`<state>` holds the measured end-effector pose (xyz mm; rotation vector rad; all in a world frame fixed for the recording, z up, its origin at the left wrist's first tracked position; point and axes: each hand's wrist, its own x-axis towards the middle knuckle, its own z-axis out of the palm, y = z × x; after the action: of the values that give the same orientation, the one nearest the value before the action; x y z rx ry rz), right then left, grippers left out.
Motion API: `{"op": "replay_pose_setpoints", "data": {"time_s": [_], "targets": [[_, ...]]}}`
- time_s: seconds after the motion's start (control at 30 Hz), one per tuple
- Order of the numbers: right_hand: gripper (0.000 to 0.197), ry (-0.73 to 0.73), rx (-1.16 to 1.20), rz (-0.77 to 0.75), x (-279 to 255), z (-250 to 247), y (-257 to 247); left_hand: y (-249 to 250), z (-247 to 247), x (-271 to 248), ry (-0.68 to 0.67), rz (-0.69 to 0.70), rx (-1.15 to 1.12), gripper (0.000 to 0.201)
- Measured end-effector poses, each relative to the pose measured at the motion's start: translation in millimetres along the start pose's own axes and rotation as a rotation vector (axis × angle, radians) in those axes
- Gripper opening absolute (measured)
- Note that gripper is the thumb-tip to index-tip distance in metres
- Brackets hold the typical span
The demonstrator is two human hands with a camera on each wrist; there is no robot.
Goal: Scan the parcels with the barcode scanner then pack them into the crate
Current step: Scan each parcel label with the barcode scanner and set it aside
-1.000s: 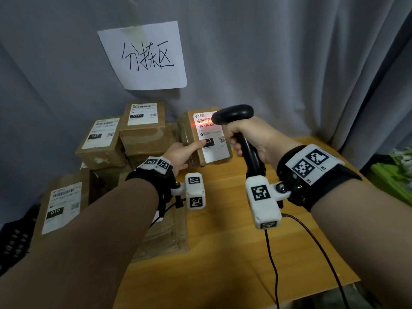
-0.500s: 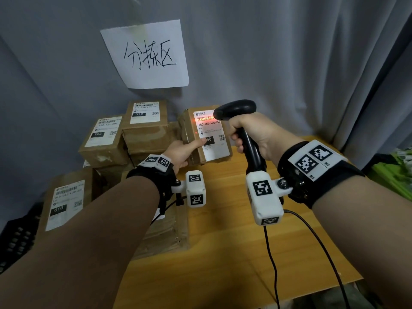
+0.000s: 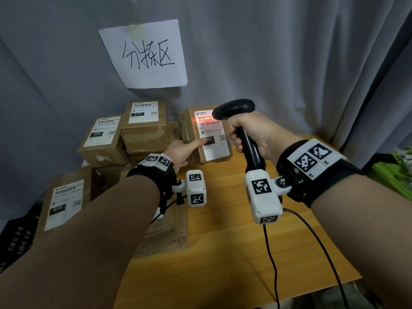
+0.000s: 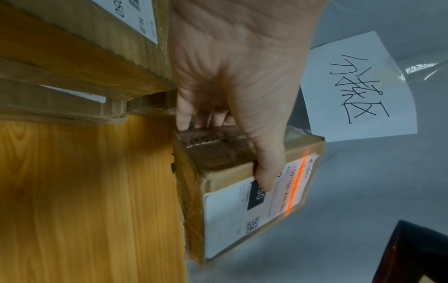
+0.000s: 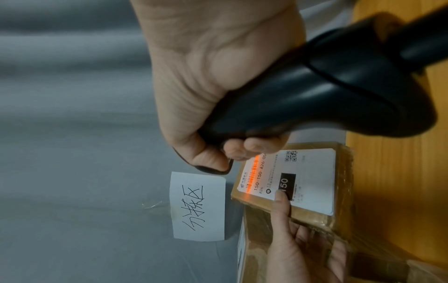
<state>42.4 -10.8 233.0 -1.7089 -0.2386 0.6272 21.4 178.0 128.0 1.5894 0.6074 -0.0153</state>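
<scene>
Small taped cardboard parcel (image 3: 206, 134) propped on edge at the far side of the wooden table (image 3: 223, 253), pinched by left hand (image 3: 181, 153), thumb on the label; probably light, stiff, slick on the tape, best held by its side faces. Right hand (image 3: 252, 134) clamped round barcode scanner (image 3: 234, 109), red line across the barcode. More labelled parcels (image 3: 142, 126) stacked left; black crate (image 3: 13, 239) near left behind them, so lift over.

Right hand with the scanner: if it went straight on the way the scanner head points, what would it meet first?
Most likely the label of the parcel that the left hand holds; the scanner in the right hand throws its red line there.
</scene>
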Motion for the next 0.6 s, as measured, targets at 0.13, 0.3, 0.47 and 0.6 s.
{"op": "replay_pose_setpoints", "data": {"time_s": [0.13,0.3,0.47,0.6], "targets": [[0.010,-0.008,0.009,-0.009,-1,-1,-1,1,1,-3,0.006,0.000,-0.003,0.057],[0.013,-0.045,0.034,-0.004,-3,-6,-2,1,1,-5,0.035,-0.001,-0.008,0.058],[0.012,-0.058,0.027,-0.011,-3,-10,-2,1,1,-6,0.067,-0.006,0.004,0.067],[0.008,-0.069,0.020,-0.008,-1,-10,0,0,1,-5,0.067,-0.012,0.009,0.070]]}}
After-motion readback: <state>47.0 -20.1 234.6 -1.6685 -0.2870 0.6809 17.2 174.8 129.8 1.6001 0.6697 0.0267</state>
